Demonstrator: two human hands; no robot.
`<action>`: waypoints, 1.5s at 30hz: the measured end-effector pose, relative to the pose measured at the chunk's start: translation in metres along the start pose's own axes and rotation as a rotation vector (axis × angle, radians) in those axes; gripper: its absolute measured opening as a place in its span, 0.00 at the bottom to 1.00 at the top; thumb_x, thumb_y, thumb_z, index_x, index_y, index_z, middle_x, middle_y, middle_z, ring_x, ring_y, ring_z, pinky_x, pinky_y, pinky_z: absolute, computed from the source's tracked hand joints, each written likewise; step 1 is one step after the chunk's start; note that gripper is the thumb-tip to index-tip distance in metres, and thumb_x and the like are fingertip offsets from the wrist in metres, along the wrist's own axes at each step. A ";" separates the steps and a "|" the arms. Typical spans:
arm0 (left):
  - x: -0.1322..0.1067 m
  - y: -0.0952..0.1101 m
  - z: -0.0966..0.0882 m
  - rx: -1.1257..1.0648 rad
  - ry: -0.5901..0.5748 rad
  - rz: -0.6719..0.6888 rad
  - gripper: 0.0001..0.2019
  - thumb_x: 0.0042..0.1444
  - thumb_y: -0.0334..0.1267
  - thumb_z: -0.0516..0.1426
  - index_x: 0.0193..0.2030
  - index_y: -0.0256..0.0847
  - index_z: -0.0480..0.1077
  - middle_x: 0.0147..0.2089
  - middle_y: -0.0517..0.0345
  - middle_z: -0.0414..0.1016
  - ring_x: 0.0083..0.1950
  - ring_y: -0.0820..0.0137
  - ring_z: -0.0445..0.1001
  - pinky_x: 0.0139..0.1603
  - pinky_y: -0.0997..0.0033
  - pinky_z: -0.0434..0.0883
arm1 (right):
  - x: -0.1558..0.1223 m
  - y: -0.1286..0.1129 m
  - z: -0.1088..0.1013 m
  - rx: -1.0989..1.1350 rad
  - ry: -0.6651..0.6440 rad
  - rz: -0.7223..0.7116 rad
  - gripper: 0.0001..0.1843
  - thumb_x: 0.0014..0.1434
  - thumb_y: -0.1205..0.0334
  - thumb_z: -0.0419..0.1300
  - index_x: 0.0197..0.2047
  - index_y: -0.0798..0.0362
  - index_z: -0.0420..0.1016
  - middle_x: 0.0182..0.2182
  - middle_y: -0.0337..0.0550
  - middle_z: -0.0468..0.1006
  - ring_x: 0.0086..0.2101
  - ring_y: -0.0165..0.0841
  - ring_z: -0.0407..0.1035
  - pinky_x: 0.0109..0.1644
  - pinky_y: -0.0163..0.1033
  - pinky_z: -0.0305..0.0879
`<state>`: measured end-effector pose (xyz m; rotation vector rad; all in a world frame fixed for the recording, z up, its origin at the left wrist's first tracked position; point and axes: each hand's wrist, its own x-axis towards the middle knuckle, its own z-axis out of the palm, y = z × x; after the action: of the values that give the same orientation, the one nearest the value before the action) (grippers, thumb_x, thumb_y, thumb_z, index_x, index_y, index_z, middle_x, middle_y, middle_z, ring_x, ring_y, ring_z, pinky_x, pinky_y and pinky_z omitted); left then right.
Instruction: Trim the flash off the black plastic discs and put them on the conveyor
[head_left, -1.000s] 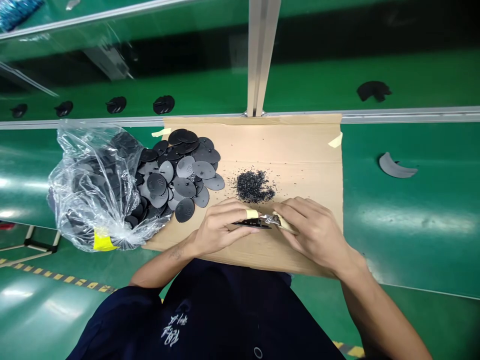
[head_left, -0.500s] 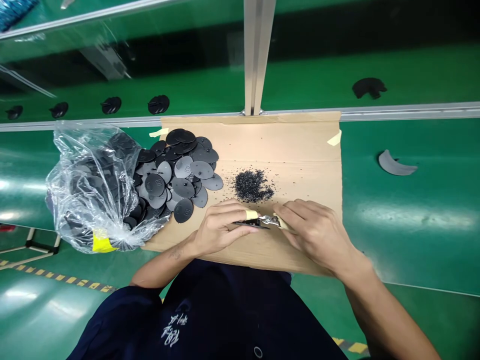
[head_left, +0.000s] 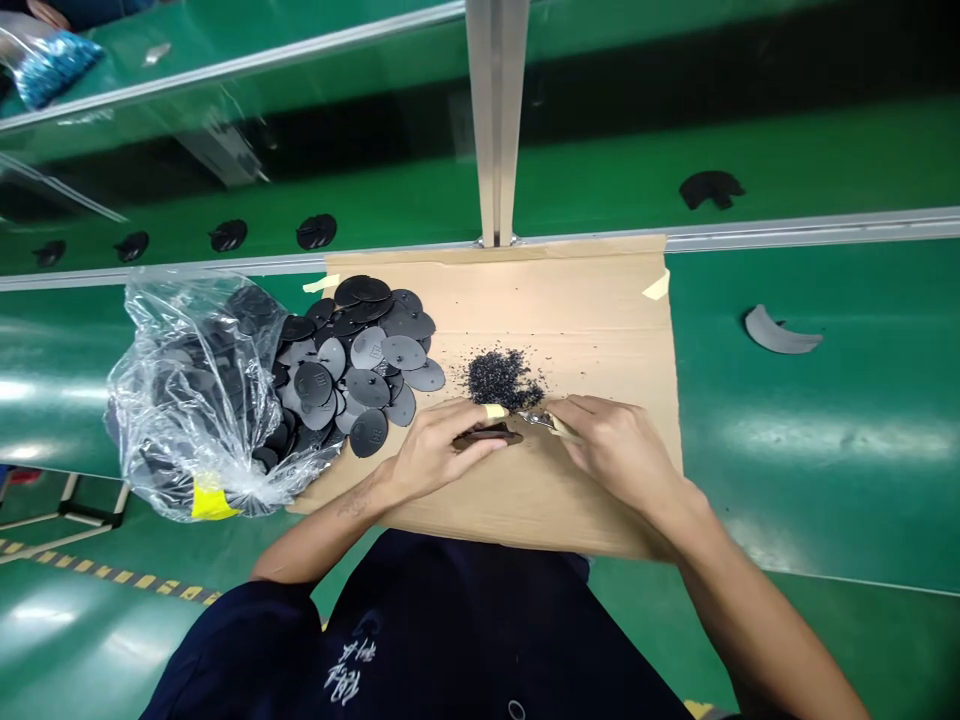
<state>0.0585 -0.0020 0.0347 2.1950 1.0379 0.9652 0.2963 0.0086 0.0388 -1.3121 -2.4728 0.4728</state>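
Between the thumb and fingers of my left hand [head_left: 435, 450] is a black oval plastic disc [head_left: 491, 434], seen nearly edge-on. Yellowish tape wraps one of that hand's fingertips. My right hand [head_left: 619, 440] is closed round the pale handles of cutting pliers [head_left: 541, 420]. Their metal jaws point left, close to the disc's upper edge; whether they touch it I cannot tell. Just beyond both hands lies a heap of small black plastic bits [head_left: 499, 378] on a cardboard sheet [head_left: 570, 300]. Left of it is a pile of black oval discs [head_left: 367, 385].
A clear plastic bag [head_left: 195, 390] full of discs lies at the left. Several black parts [head_left: 316, 231] sit behind the metal rail. A grey curved piece [head_left: 781, 332] rests on the green table [head_left: 817, 440] at right. A metal post [head_left: 496, 120] stands behind the cardboard.
The plier jaws have shifted from the disc's right end to near its upper edge. In my left hand the disc has turned and shows more of its face. The camera view has shifted slightly.
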 end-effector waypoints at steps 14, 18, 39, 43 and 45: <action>-0.003 -0.014 0.010 -0.015 0.078 -0.032 0.09 0.63 0.39 0.61 0.47 0.37 0.75 0.37 0.53 0.81 0.36 0.71 0.77 0.39 0.71 0.74 | -0.004 0.003 0.008 0.280 0.089 0.000 0.08 0.65 0.61 0.59 0.47 0.52 0.75 0.41 0.48 0.82 0.40 0.39 0.76 0.43 0.42 0.70; 0.001 -0.012 0.005 0.084 0.024 0.074 0.08 0.65 0.34 0.59 0.48 0.36 0.74 0.43 0.50 0.82 0.44 0.68 0.80 0.46 0.70 0.76 | 0.000 -0.012 0.012 0.149 0.188 -0.087 0.09 0.66 0.70 0.54 0.42 0.54 0.75 0.35 0.47 0.80 0.34 0.36 0.72 0.38 0.40 0.66; -0.001 -0.007 -0.006 -0.059 0.014 0.082 0.18 0.64 0.25 0.54 0.59 0.40 0.72 0.46 0.47 0.81 0.44 0.68 0.78 0.45 0.67 0.76 | 0.004 -0.004 0.006 -0.021 0.193 -0.158 0.11 0.64 0.71 0.52 0.45 0.56 0.74 0.35 0.49 0.79 0.34 0.38 0.68 0.37 0.42 0.62; -0.002 -0.006 -0.006 -0.093 0.008 0.095 0.17 0.64 0.27 0.55 0.58 0.41 0.72 0.46 0.47 0.81 0.44 0.68 0.79 0.45 0.67 0.76 | 0.004 -0.005 0.000 -0.096 0.164 -0.206 0.11 0.62 0.73 0.54 0.44 0.55 0.75 0.34 0.47 0.79 0.33 0.37 0.67 0.36 0.41 0.59; -0.002 -0.006 -0.005 -0.105 0.009 0.100 0.16 0.64 0.27 0.56 0.57 0.40 0.74 0.45 0.48 0.81 0.43 0.68 0.79 0.44 0.67 0.76 | 0.005 -0.005 -0.002 -0.122 0.156 -0.233 0.11 0.62 0.74 0.54 0.44 0.56 0.75 0.34 0.47 0.79 0.34 0.37 0.67 0.36 0.41 0.58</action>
<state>0.0510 0.0002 0.0329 2.1747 0.8674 1.0503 0.2905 0.0097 0.0430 -1.0409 -2.5123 0.1599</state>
